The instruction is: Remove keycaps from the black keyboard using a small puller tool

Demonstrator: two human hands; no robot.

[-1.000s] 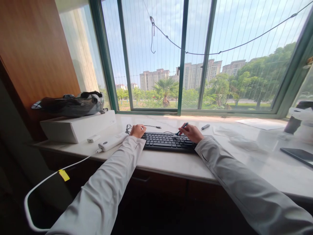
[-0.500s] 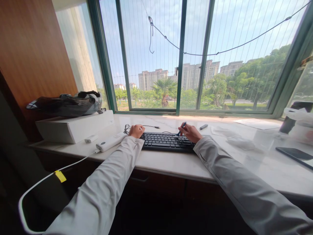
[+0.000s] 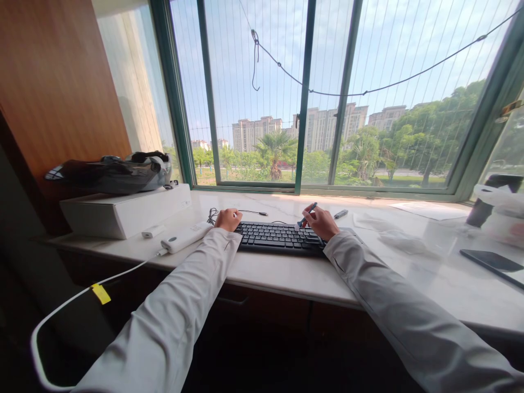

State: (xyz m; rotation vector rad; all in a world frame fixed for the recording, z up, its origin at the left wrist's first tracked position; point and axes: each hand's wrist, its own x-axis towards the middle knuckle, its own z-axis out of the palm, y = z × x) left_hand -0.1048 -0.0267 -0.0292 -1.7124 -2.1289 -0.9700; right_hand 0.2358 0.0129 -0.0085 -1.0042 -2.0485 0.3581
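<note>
A black keyboard point(image 3: 270, 237) lies on the white marble-patterned counter in front of me. At its upper left corner my left hand point(image 3: 228, 219) is closed, fingers curled on the keyboard's end. Over the right part of the keys, my right hand point(image 3: 321, 222) pinches a slim blue-handled brush point(image 3: 308, 215). The brush slants, with its pale tip down at the keys; the bristles are too small to make out. My right wrist hides the keyboard's lower right part.
Left of the keyboard lie a white power bank point(image 3: 187, 238) with a cable, and a white box point(image 3: 123, 212) with a dark bag on top. A USB stick point(image 3: 341, 213), clear plastic wrapping point(image 3: 403, 240) and a dark phone-like slab point(image 3: 493, 260) lie to the right. The window point(image 3: 303, 109) stands behind.
The brush's handle has tilted further to the right in my right hand, its tip staying near the same keys. My left hand keeps its place.
</note>
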